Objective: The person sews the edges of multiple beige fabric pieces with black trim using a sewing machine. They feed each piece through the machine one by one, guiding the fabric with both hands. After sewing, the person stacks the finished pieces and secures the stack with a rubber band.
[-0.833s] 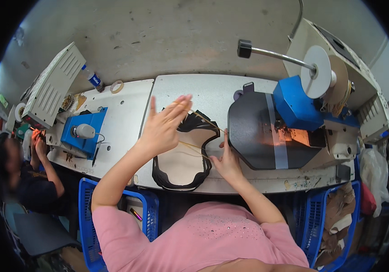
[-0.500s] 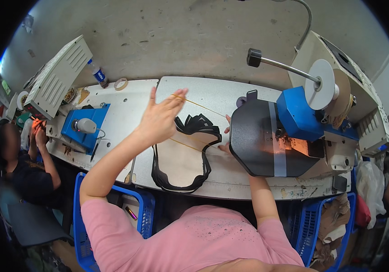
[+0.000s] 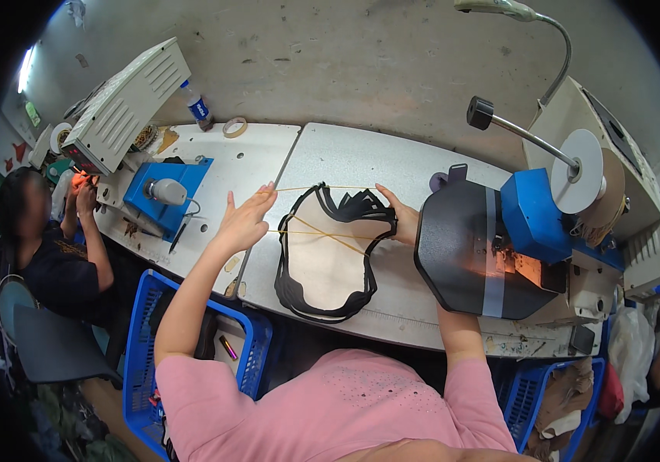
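Observation:
A stack of shoe-upper pieces (image 3: 328,262), black-edged with a beige face on top, lies on the white table in front of me. A thin yellow rubber band (image 3: 322,232) crosses over its face and is stretched out to both sides. My left hand (image 3: 247,221), at the stack's left, has the band hooked on its extended fingers. My right hand (image 3: 402,219) is at the stack's right edge, a fingertip catching the band's upper strand. Part of the right wrist and forearm is hidden beneath the black machine plate.
The black plate (image 3: 453,262) of a blue-headed machine (image 3: 534,215) stands close on the right. Blue baskets (image 3: 257,354) sit below the table's front edge. At the left are another blue machine (image 3: 164,192), a bottle (image 3: 197,106), a tape roll (image 3: 234,127) and a seated co-worker (image 3: 56,239).
My left hand has come down and left from above the stack. My right hand now shows more beside the stack's right edge. The band's strands now cross over the stack. The view has shifted.

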`<control>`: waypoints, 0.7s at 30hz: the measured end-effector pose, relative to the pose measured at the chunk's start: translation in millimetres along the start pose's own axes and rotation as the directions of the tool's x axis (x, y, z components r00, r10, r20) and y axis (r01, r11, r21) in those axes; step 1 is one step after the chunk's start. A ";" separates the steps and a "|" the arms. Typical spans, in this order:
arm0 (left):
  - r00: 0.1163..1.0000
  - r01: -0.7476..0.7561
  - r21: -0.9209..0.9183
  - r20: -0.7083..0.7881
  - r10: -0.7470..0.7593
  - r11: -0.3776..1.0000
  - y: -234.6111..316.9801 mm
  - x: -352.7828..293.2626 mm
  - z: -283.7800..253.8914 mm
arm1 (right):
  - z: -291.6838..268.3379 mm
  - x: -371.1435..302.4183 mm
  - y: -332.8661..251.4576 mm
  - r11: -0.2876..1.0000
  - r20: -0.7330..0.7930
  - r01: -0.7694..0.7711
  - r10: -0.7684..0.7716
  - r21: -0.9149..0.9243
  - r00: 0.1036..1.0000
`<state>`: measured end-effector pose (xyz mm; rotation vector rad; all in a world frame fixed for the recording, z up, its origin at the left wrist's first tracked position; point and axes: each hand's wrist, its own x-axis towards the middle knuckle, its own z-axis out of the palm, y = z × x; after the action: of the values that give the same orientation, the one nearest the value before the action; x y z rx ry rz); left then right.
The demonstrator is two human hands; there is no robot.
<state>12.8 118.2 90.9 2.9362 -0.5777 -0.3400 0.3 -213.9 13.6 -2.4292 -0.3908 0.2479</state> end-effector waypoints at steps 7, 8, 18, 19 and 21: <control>0.938 0.209 -0.451 0.343 -0.047 0.868 -19.6 70.3 55.5 | 11.4 23.1 32.6 0.951 0.131 -0.027 -0.014 0.308 0.991; 0.886 0.272 -0.525 0.463 0.002 0.806 -22.7 85.1 59.9 | 11.1 20.1 37.2 0.931 0.122 -0.044 0.000 0.361 0.993; 0.886 0.337 -0.658 0.464 0.011 0.673 -21.2 94.4 61.1 | 43.5 21.5 28.6 0.752 0.071 -0.077 0.040 0.655 0.997; 0.892 0.341 -0.673 0.453 0.001 0.656 -21.6 93.0 60.7 | 45.8 22.1 27.4 0.735 0.073 -0.076 0.037 0.673 0.997; 0.903 0.343 -0.703 0.429 -0.014 0.623 -22.1 93.9 62.6 | 48.8 19.0 25.8 0.707 0.075 -0.080 0.038 0.703 0.996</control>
<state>90.1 96.9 8.5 2.0704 -0.0869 -0.9435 10.3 -198.2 -41.7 -1.6669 -0.1837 0.4096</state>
